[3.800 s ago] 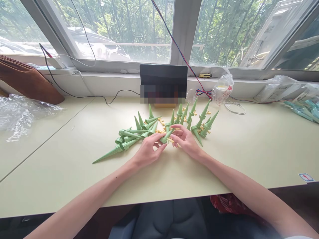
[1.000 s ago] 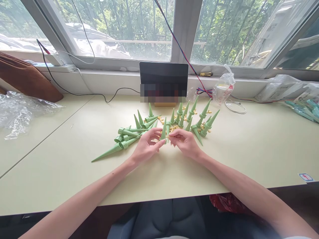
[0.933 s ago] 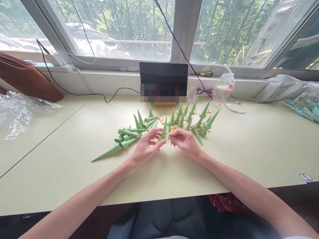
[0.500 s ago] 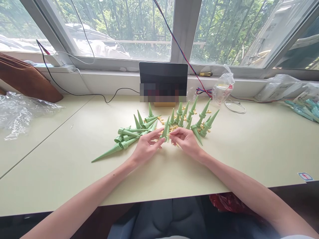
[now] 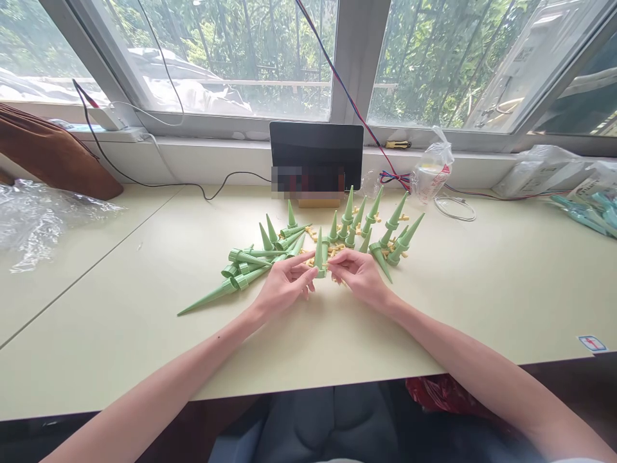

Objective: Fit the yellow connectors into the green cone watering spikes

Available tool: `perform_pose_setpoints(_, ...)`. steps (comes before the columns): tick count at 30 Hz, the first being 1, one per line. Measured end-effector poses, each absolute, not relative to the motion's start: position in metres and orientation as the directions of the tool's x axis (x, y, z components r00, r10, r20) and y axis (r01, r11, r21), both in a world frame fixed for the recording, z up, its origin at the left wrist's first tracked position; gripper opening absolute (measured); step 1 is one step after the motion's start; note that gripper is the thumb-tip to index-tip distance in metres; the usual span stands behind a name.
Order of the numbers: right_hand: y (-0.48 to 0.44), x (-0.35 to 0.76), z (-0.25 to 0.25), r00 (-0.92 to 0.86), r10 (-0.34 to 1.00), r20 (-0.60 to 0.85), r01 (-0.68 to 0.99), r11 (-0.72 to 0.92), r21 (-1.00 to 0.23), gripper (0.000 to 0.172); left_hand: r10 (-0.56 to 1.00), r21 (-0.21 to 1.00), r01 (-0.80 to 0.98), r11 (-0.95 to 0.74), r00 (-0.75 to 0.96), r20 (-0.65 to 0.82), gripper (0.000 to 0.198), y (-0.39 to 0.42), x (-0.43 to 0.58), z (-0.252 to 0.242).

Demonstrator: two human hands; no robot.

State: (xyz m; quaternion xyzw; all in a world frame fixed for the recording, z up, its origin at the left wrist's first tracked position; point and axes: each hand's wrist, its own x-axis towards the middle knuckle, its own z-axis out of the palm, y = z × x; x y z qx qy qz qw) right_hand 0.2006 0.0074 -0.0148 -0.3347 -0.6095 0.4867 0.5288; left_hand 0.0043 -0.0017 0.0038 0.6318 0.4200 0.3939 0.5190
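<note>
My left hand [image 5: 282,286] is closed round the wide lower end of a green plastic watering spike [image 5: 319,251], its point upward. Facing it from the right, my right hand [image 5: 359,273] pinches a small yellow valve [image 5: 328,263] against the spike's side; how far it sits in is too small to tell. Left of my hands lies a heap of green spikes [image 5: 250,260], several on their sides and a few upright. To the right stand spikes with yellow valves [image 5: 373,212] fitted. More yellow valves [image 5: 337,247] lie behind my hands, partly hidden.
A dark tablet [image 5: 317,151] stands on a wooden base at the back. Clear plastic wrap [image 5: 45,218] lies at far left. A bagged cup [image 5: 431,170], a coiled white cable [image 5: 456,208] and plastic packets [image 5: 544,168] are at back right. The table's front edge [image 5: 318,387] runs before me.
The held spike has turned from a rightward lean to nearly upright and shifted slightly left. Both hands stay in nearly the same place.
</note>
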Motion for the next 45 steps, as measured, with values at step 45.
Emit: perform_pose_setpoints(45, 0.007, 0.201, -0.017, -0.244, 0.914, 0.325, -0.079, 0.315, -0.946, 0.024, 0.940, 0.987, 0.134, -0.089, 0.340, 0.039, 0.053, 0.001, 0.003, -0.002)
